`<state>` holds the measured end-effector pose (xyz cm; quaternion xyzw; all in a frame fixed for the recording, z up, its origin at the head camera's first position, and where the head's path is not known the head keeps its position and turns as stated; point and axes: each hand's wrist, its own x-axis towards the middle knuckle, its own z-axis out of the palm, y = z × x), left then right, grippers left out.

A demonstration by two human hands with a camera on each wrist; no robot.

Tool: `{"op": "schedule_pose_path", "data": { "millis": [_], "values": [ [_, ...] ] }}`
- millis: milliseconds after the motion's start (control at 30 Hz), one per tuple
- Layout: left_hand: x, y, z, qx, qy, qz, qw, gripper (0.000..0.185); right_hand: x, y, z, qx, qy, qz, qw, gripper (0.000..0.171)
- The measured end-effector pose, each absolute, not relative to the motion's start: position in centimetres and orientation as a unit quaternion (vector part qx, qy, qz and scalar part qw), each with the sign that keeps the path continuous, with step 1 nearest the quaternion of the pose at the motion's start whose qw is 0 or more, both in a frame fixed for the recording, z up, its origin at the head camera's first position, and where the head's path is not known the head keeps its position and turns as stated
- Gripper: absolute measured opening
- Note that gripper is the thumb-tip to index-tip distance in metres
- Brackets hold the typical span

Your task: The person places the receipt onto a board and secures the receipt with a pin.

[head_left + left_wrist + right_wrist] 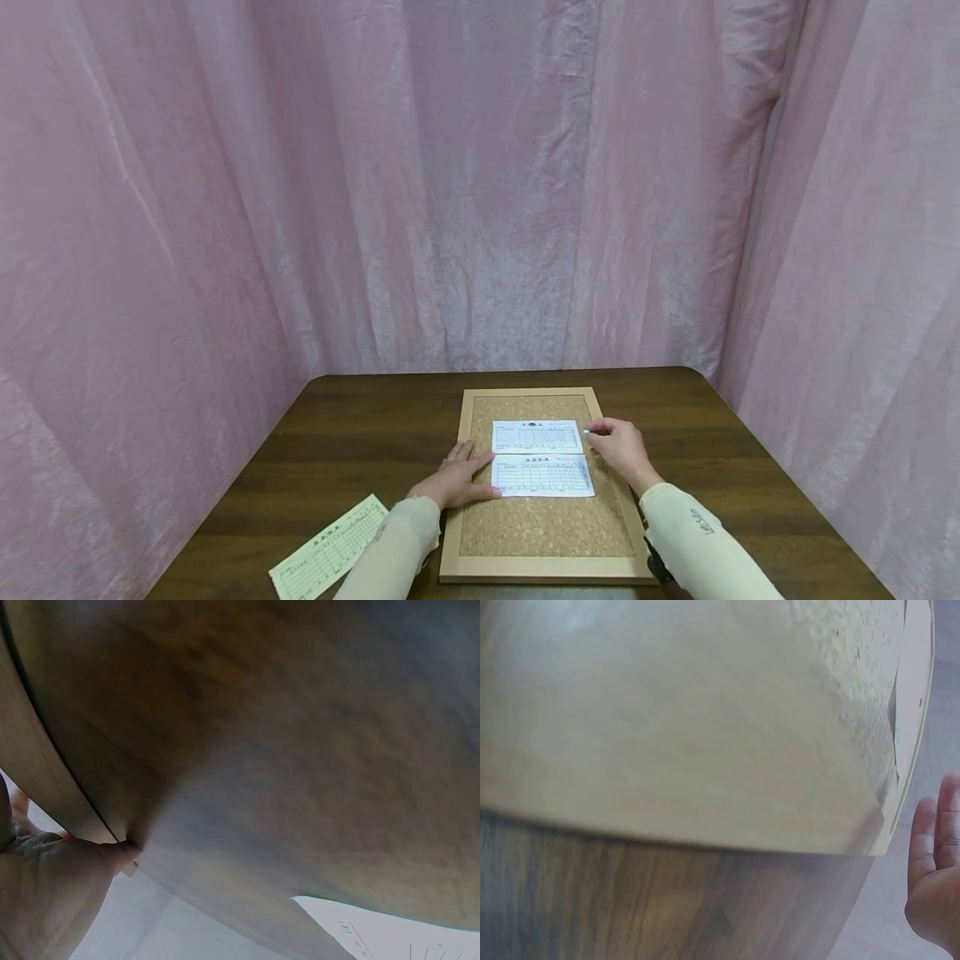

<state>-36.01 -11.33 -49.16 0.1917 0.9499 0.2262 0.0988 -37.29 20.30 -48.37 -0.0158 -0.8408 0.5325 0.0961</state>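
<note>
A wood-framed corkboard (547, 533) lies on the table with two white printed forms on it. The upper form (517, 437) has a dark spot at its top middle; the lower form (540, 477) sits just below it. My left hand (453, 479) rests spread on the board's left side, thumb at the lower form's left edge. At the upper form's right edge, my right hand (621, 452) pinches a small pale blue pin-like piece (587, 432), too small to make out fully. In the right wrist view, the frame (667, 765) hides the fingertips.
A pad of yellow-green printed forms (330, 546) lies at the table's front left, partly behind the left sleeve (401, 542). Dark wooden table (360, 442) surrounds the board. Pink curtains (480, 208) hang behind and on both sides.
</note>
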Motion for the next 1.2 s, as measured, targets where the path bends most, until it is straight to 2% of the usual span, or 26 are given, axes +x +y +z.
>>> {"op": "schedule_pose_path", "data": {
  "millis": [633, 1200],
  "values": [
    [-35.9, -11.3, -49.0, 0.19, 0.949, 0.229, 0.101, 0.078, -37.5, 18.5, -48.5, 0.006, -0.844, 0.527, 0.1, 0.01],
    [-36.3, -11.5, -49.2, 0.198, 0.949, 0.225, 0.1, 0.08, -38.2, 16.8, -48.8, 0.029, -0.837, 0.543, 0.06, 0.008]
  ]
}}
